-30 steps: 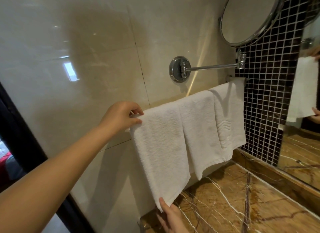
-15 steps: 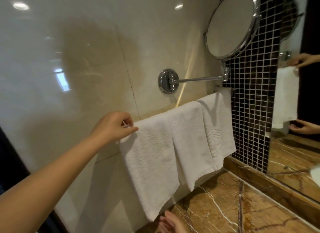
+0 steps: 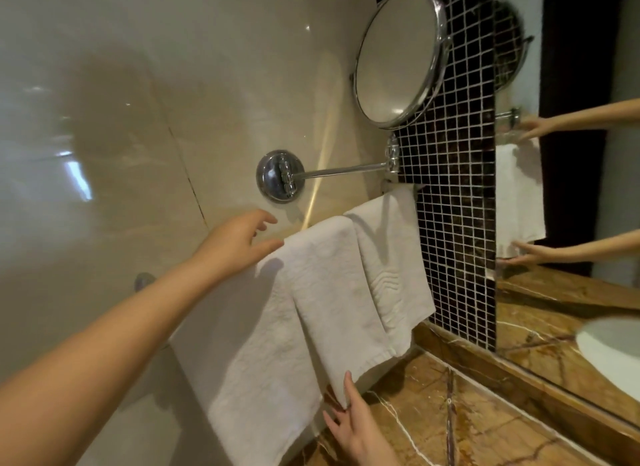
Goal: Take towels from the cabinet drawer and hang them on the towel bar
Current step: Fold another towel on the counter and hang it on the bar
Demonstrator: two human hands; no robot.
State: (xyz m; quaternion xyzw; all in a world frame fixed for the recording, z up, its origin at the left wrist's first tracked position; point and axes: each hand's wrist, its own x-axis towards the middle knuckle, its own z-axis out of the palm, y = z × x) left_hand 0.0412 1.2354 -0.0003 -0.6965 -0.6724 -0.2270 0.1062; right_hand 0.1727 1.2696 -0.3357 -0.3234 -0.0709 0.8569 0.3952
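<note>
Three white towels hang side by side on the towel bar, which they cover almost fully: a near towel (image 3: 263,354), a middle towel (image 3: 332,292) and a far towel (image 3: 391,257). The bar's left mount (image 3: 143,280) and right end (image 3: 391,185) show on the wall. My left hand (image 3: 235,243) is open, fingers spread, its thumb touching the top left corner of the near towel. My right hand (image 3: 356,427) is open at the bottom, fingertips against the lower edge of the middle towel.
A round chrome mirror (image 3: 398,56) on a swing arm (image 3: 339,171) juts out just above the towels. A brown marble counter (image 3: 467,424) runs below, with a white basin (image 3: 616,351) at right. A wall mirror (image 3: 571,188) reflects my arms. Dark mosaic tiles (image 3: 453,223) edge it.
My left hand has let go of the near towel's top corner and spread its fingers. My right hand has risen to the middle towel's lower edge. The view has shifted right.
</note>
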